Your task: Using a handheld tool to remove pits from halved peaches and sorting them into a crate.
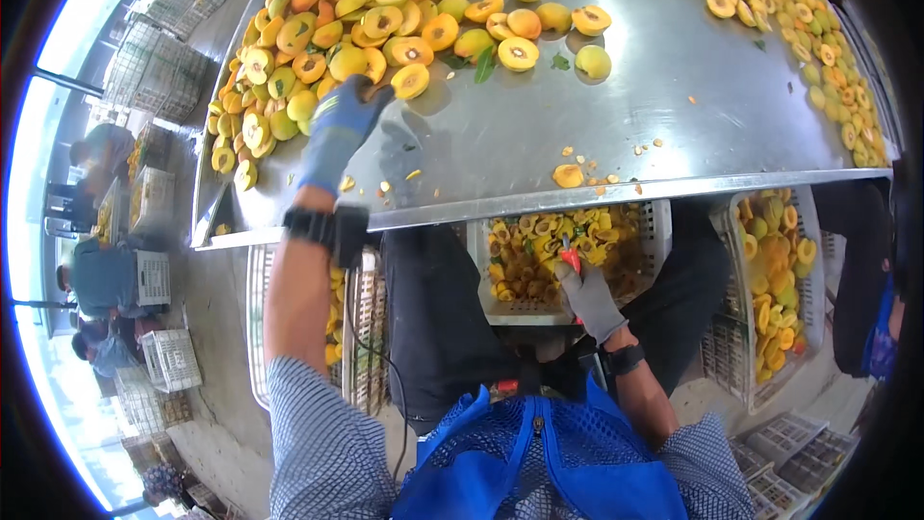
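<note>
My left hand point(345, 125), in a blue-grey glove, reaches over the metal table to the near edge of a heap of yellow peaches point(298, 34), many cut in half. Its thumb and a finger show apart beside a halved peach point(410, 81); the other fingers are partly hidden. Lower down, my right hand point(591, 300), in a grey glove, is closed round a red-handled tool point(572, 257) whose working end is too small to make out. That hand hangs over a pale plastic crate point(656, 231) of cut peach pieces between my knees.
The steel table point(539, 130) has a raised front rim point(539, 200) and scattered scraps. More peaches point(818, 48) line its right side. Crates stand by my legs, one on the right point(813, 303) holding peaches. A cable point(371, 351) hangs from my left wrist. People and stacked crates point(154, 72) are at left.
</note>
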{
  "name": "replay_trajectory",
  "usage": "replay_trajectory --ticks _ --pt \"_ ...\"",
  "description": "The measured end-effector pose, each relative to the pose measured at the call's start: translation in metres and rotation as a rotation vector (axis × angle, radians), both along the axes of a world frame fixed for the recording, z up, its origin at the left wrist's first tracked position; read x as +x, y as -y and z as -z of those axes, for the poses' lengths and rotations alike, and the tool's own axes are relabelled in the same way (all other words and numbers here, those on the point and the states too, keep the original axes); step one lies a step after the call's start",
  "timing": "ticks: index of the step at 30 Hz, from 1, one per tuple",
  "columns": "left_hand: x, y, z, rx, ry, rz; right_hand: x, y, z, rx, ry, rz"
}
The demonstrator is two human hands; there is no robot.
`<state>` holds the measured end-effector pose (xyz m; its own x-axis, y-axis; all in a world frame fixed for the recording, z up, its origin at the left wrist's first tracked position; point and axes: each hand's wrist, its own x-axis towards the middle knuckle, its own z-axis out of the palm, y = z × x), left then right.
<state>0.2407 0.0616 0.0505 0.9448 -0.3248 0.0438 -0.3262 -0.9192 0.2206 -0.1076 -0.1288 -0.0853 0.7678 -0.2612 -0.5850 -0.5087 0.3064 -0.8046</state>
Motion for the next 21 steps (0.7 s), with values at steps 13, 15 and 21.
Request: replay_trajectory --ticks 13,15,21 --pt "-0.097 0.02 0.027 -0.985 -0.196 0.146 0.023 -0.016 -0.075 -0.393 0.367 -0.107" --pt "-0.134 0.037 0.034 -1.034 -0.337 0.15 0.022 -0.016 -0.094 -0.35 0.388 -0.072" --pt "-0.228 0.068 0.043 -1.478 -0.673 0.26 0.016 -0.027 -0.094 -0.249 0.377 -0.087"
